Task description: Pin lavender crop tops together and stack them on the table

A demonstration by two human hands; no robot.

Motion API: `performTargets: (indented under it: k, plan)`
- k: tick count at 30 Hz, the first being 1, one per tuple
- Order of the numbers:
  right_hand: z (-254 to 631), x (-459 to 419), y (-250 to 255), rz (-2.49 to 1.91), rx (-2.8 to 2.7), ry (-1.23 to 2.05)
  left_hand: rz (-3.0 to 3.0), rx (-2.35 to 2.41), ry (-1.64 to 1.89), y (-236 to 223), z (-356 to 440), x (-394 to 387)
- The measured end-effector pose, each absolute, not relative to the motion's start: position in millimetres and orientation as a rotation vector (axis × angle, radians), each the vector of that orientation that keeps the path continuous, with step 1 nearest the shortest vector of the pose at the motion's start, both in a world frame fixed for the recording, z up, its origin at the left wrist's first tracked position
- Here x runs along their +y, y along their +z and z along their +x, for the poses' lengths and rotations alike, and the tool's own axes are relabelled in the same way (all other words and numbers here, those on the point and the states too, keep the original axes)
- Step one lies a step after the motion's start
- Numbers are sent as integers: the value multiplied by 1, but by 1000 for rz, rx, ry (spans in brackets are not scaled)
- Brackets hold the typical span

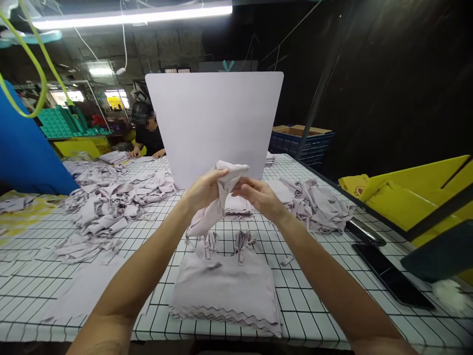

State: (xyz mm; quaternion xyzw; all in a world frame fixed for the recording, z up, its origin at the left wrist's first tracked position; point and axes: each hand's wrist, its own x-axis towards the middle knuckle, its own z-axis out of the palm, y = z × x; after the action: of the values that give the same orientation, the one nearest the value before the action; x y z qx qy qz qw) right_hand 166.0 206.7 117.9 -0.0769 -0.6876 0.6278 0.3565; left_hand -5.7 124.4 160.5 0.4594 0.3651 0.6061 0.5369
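Both my hands are raised over the gridded table (37, 276), gripping one pale lilac garment (221, 197). My left hand (204, 190) is closed on its bunched upper part, and the rest hangs down below my wrist. My right hand (258, 195) pinches the same cloth from the right side. Directly below, near the table's front edge, lies a neat stack of folded lilac tops (227, 288) with their straps pointing away from me. A smaller folded stack (238, 207) sits behind my hands.
Loose heaps of lilac garments lie at the left (111, 204) and right (318, 202). A white board (214, 123) stands upright at the middle back. A dark phone (391, 276) lies at the right edge. A person (148, 135) works at the far left; yellow panels (414, 192) lean at the right.
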Motion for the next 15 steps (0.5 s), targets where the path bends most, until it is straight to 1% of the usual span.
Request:
performTargets:
  k: [3, 5, 10, 15]
  plan:
    - [146, 200, 124, -207, -1790, 1836, 1169, 1040, 1389, 159, -14, 127]
    - [138, 202, 129, -220, -1762, 1895, 1143, 1073, 1443, 159, -23, 127]
    - [132, 212, 139, -185, -1904, 1729, 757, 1044, 1795, 160, -46, 137]
    - [136, 223, 141, -250, -2243, 1746, 648, 1052, 1939, 161, -63, 141]
